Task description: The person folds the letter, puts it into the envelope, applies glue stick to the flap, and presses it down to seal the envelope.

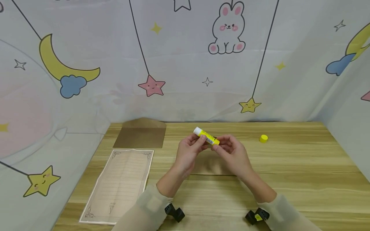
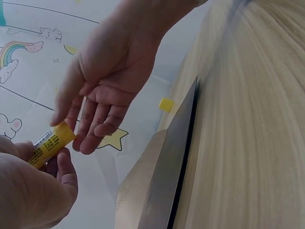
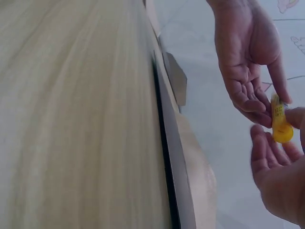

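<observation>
Tabletop (image 1: 303, 160), glue stick (image 1: 208, 136) diagonal, tip (image 1: 197, 130) leftward

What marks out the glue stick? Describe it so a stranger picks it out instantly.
Find the wooden table, then the left hand and right hand above it. Between their fingers, the glue stick is a slim yellow tube with one white end. Unlike the small yellow cap to the right, it is long, printed and held.

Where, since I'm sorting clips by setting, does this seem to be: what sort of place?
Probably an indoor craft corner or filming booth: a wood-grain tabletop with cartoon-printed cloth hung around it, and a glue stick held above it.
</observation>
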Available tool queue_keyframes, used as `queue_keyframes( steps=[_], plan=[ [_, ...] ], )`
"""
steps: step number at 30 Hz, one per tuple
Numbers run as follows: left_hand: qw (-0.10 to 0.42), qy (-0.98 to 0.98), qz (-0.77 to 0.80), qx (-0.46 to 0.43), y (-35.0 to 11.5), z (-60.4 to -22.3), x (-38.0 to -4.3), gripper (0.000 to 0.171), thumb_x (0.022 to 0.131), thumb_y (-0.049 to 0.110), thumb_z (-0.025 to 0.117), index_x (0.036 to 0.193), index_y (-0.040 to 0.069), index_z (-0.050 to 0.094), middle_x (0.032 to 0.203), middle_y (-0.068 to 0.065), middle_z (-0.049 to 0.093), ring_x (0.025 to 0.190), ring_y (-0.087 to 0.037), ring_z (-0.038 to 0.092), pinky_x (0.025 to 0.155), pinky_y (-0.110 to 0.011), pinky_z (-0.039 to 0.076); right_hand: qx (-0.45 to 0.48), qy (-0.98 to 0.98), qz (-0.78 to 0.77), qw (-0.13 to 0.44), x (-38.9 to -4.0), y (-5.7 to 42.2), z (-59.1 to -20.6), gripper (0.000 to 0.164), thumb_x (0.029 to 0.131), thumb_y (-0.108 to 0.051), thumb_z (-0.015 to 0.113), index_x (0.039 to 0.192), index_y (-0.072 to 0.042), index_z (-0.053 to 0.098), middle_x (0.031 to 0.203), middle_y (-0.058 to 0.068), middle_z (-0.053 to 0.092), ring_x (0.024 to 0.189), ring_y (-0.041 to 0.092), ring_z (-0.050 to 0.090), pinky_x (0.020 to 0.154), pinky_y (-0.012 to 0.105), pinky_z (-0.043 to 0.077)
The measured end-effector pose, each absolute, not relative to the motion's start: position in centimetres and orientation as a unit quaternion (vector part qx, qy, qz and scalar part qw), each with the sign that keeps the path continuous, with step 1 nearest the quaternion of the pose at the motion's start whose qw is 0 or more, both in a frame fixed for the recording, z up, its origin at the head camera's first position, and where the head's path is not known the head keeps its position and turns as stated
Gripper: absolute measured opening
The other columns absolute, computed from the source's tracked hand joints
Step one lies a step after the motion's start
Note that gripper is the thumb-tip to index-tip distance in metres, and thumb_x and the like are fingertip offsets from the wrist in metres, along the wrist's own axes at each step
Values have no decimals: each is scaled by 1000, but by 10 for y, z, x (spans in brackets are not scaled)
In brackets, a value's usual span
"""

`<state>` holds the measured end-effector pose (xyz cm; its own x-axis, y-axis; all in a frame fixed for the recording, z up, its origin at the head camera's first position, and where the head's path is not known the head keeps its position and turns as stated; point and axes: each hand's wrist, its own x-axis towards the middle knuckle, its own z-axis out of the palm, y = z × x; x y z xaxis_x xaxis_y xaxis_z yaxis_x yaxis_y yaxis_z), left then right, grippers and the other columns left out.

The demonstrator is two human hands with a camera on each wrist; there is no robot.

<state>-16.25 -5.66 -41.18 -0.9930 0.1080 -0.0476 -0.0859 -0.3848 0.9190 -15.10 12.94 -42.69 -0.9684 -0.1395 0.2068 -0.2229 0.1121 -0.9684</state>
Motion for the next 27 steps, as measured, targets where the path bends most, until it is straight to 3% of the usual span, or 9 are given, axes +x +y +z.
queue_keyframes(
  steps=[4, 8, 12, 17, 20, 27],
  plan=[
    [62, 558, 828, 17, -57, -412, -162, 32, 105, 13, 71, 127, -9, 65, 117, -17, 72, 104, -20, 72, 93, -32, 60, 77, -693, 712, -85, -151, 132, -422, 42, 112, -32, 59, 133, 4, 57, 110, 19, 73, 95, 22, 74, 86, 34, 61],
    [64, 557, 828, 23, -57, -412, -161, 31, 105, 12, 70, 127, -9, 64, 117, -16, 72, 104, -21, 72, 94, -33, 59, 58, -648, 745, -148, -151, 135, -420, 46, 113, -36, 54, 132, 7, 57, 104, 12, 74, 93, 21, 72, 86, 33, 59],
    [63, 555, 829, 24, -57, -412, -162, 29, 105, 10, 70, 125, -9, 65, 114, -15, 72, 103, -19, 72, 93, -32, 60, 63, -652, 744, -131, -152, 134, -422, 35, 112, -26, 59, 128, 4, 56, 107, 16, 72, 94, 22, 71, 86, 33, 59],
    [63, 555, 829, 20, -57, -413, -162, 29, 105, 10, 69, 126, -9, 65, 116, -15, 72, 104, -19, 72, 92, -31, 60, 102, -712, 694, -39, -150, 131, -424, 27, 105, -10, 68, 126, 3, 56, 112, 24, 68, 97, 26, 72, 88, 32, 60],
    [61, 554, 830, 17, -57, -412, -162, 30, 105, 11, 70, 126, -9, 65, 117, -16, 72, 105, -19, 72, 92, -30, 60, 121, -727, 676, -2, -150, 130, -425, 27, 103, -4, 70, 126, 3, 57, 112, 23, 68, 99, 29, 72, 89, 31, 61],
    [59, 558, 828, 19, -57, -412, -162, 29, 104, 12, 71, 124, -8, 66, 112, -13, 73, 101, -18, 72, 90, -30, 60, 72, -706, 702, -57, -150, 130, -421, 35, 111, -25, 60, 131, 5, 56, 112, 24, 70, 95, 22, 73, 86, 35, 62]
  ],
)
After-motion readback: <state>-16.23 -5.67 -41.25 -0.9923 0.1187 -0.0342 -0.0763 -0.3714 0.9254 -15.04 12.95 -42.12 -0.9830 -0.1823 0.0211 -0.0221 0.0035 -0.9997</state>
